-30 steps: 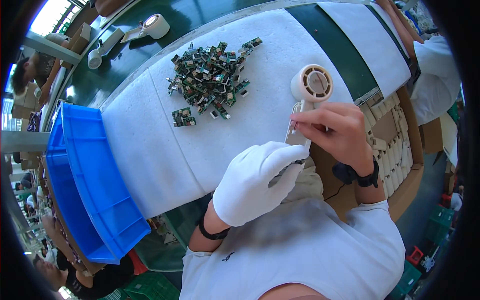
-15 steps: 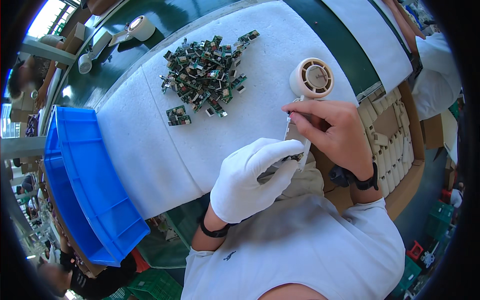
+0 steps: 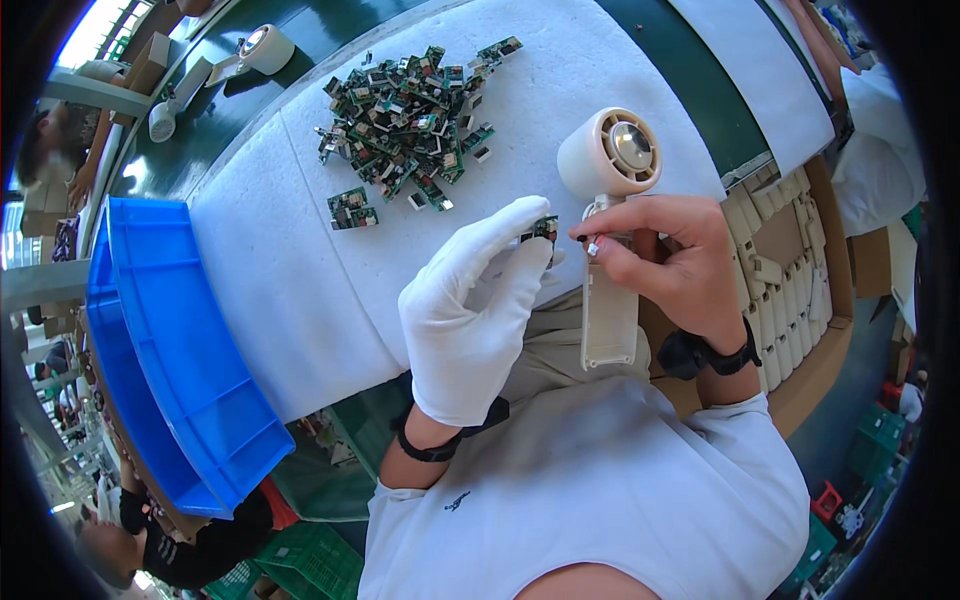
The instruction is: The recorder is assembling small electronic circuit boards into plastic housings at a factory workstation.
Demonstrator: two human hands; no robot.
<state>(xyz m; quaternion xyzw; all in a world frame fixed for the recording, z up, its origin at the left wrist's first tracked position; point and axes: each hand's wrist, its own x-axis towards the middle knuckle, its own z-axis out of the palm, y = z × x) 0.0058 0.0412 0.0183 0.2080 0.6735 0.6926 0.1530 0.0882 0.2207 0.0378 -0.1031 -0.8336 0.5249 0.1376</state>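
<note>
My left hand (image 3: pixel 462 320), in a white glove, pinches a small green circuit board (image 3: pixel 545 229) between thumb and forefinger. Close beside it, my bare right hand (image 3: pixel 685 262) has thumb and forefinger closed on a small white wire connector (image 3: pixel 593 248), with bits of red and black at the fingertips. Beneath the right fingers lies a cream handheld fan (image 3: pixel 582 160). Its round head rests on the white foam sheet, and its hollow handle shell (image 3: pixel 610 325) points toward me with the inside exposed. The right palm and the far end of the handle are partly hidden.
A heap of green circuit boards (image 3: pixel 410 120) lies on the foam sheet (image 3: pixel 300 290), with a few boards (image 3: pixel 352 209) apart from it. Left stands a blue bin (image 3: pixel 200 370); right, a carton (image 3: pixel 838 270) of cream shells. Another fan (image 3: pixel 268 50) sits far left. Other people are nearby.
My left hand has moved left and away from the handle with the circuit board, turning it upright. The fan's handle now shows its open inside. My right hand keeps its pinch nearly in place.
</note>
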